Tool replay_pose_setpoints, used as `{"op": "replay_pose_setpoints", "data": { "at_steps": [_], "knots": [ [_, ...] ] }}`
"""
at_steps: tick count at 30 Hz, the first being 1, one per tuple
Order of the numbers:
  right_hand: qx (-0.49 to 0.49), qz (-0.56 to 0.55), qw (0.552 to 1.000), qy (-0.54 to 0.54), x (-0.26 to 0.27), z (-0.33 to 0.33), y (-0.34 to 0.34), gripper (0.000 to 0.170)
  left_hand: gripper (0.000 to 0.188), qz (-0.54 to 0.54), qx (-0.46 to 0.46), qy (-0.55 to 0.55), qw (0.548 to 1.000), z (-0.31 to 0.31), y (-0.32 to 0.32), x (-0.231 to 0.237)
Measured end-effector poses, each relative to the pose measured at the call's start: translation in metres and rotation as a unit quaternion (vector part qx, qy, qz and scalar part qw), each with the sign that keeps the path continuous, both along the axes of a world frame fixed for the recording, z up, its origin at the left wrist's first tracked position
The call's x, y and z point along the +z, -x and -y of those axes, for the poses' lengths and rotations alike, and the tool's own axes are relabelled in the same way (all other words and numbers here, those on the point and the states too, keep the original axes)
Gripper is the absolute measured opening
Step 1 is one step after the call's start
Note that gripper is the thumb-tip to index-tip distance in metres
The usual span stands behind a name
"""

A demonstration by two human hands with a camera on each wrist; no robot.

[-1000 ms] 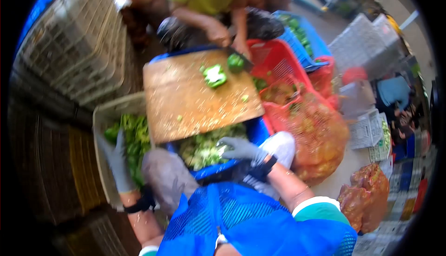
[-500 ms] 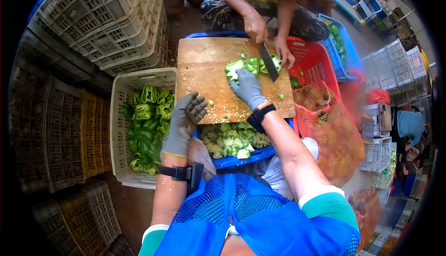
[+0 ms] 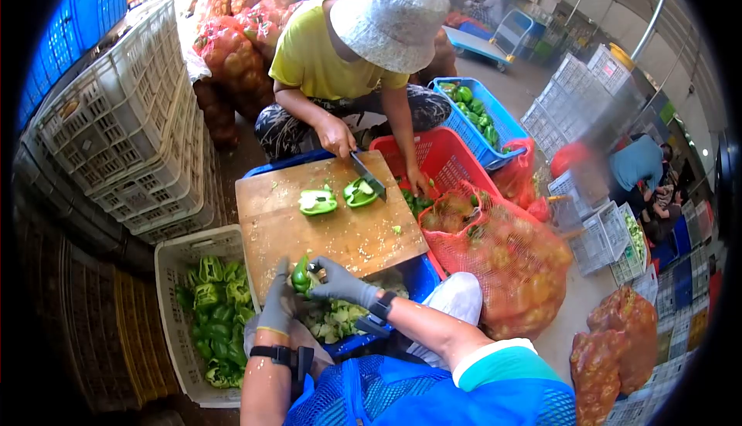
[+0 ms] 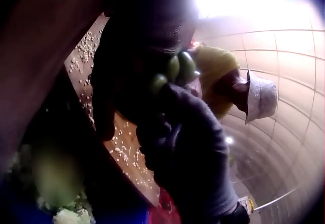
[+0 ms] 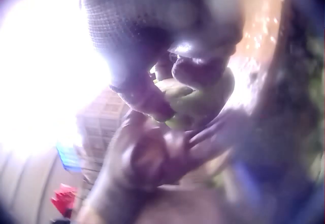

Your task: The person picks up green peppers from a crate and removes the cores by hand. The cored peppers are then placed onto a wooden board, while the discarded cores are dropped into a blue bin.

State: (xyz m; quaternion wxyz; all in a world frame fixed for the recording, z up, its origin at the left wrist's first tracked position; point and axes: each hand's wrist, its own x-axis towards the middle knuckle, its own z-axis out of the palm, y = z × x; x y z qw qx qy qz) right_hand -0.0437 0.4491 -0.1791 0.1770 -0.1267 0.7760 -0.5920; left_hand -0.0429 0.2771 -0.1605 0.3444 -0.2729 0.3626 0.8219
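Note:
Just past the near edge of the wooden cutting board (image 3: 332,229), my gloved left hand (image 3: 278,300) holds a piece of green bell pepper (image 3: 301,274). My gloved right hand (image 3: 342,284) pinches the pepper's other side, its fingertips at the cut opening. In the right wrist view, curled fingers (image 5: 200,71) press into the pepper (image 5: 203,99); the left wrist view is dark. Beneath the hands, pale pepper scraps (image 3: 338,320) fill a blue bin (image 3: 421,279). Two cut pepper halves (image 3: 318,202) lie on the board.
Across the board a person in a hat (image 3: 398,16) holds a knife (image 3: 369,175) over it and reaches into a red crate (image 3: 444,156). A white crate (image 3: 168,302) of cut peppers stands left, a red mesh sack (image 3: 518,271) right. Stacked crates (image 3: 116,117) rise at far left.
My left hand came out of the white crate towards the board. My right hand went from the scraps to the peppers on the board, then back with a pepper piece to my left hand.

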Motion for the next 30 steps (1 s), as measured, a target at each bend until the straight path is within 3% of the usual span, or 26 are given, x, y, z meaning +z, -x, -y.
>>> {"op": "replay_pose_setpoints", "data": {
  "at_steps": [1,3,4,5,7,9,10,13,15,17,19,20,22,24,26,27,29,30],
  "knots": [
    [0.016,0.097,0.991,0.095,0.027,-0.002,-0.013,0.058,0.055,0.040,0.026,-0.143,0.989,-0.004,0.008,-0.056],
    [0.037,-0.062,0.996,0.061,0.033,-0.015,-0.025,0.054,0.048,-0.049,0.029,-0.097,0.994,-0.017,-0.012,0.016],
    [0.046,-0.001,0.990,0.134,0.035,-0.016,-0.034,0.054,0.044,-0.065,0.009,-0.145,0.987,-0.014,-0.020,0.038],
    [0.051,0.058,0.976,0.202,0.041,-0.014,-0.038,0.054,0.038,-0.052,0.048,-0.147,0.987,-0.010,-0.017,0.007],
    [0.035,0.065,0.991,0.109,0.054,-0.010,-0.043,0.050,0.033,-0.065,0.014,-0.227,0.972,-0.013,-0.019,0.013],
    [0.027,0.020,0.999,0.029,0.056,-0.007,-0.043,0.043,0.030,-0.085,0.082,-0.225,0.967,-0.016,-0.024,0.005],
    [0.032,-0.126,0.991,0.032,0.052,-0.001,-0.042,0.037,0.028,-0.137,0.106,-0.170,0.970,-0.016,-0.025,0.002],
    [-0.059,-0.164,0.985,0.016,0.064,0.015,-0.050,0.034,0.026,-0.193,0.208,-0.040,0.958,-0.024,-0.024,0.011],
    [-0.204,-0.128,0.967,-0.081,0.067,0.020,-0.052,0.030,0.036,-0.210,0.324,0.159,0.908,-0.016,-0.009,0.016],
    [-0.116,-0.173,0.967,-0.147,0.065,0.002,-0.041,0.033,0.048,-0.164,0.386,0.262,0.869,0.019,-0.001,0.051],
    [0.183,-0.080,0.948,-0.249,0.062,-0.021,-0.016,0.045,0.060,-0.278,0.363,0.381,0.804,0.070,0.008,0.035],
    [0.173,-0.128,0.946,-0.244,0.043,-0.031,0.000,0.057,0.064,-0.290,0.337,0.492,0.749,0.080,0.011,0.034],
    [-0.018,-0.217,0.932,-0.290,0.031,-0.026,0.047,0.058,0.072,-0.305,0.277,0.684,0.602,0.089,0.010,0.038],
    [-0.146,-0.212,0.892,-0.371,0.024,-0.006,0.104,0.060,0.075,-0.368,0.255,0.484,0.751,0.059,-0.007,0.053],
    [-0.190,-0.242,0.838,-0.451,-0.010,0.008,0.144,0.046,0.068,-0.403,0.211,0.366,0.812,0.028,-0.020,0.048],
    [-0.177,-0.259,0.815,-0.487,-0.028,0.016,0.156,0.040,0.067,-0.399,0.206,0.235,0.862,0.016,-0.021,0.032],
    [-0.119,-0.295,0.784,-0.534,-0.054,0.034,0.158,0.027,0.061,-0.354,0.176,0.289,0.872,-0.003,-0.031,-0.005],
    [-0.079,-0.315,0.786,-0.526,-0.055,0.038,0.149,0.021,0.058,-0.284,0.183,0.243,0.909,-0.007,-0.030,-0.008]
  ]
}}
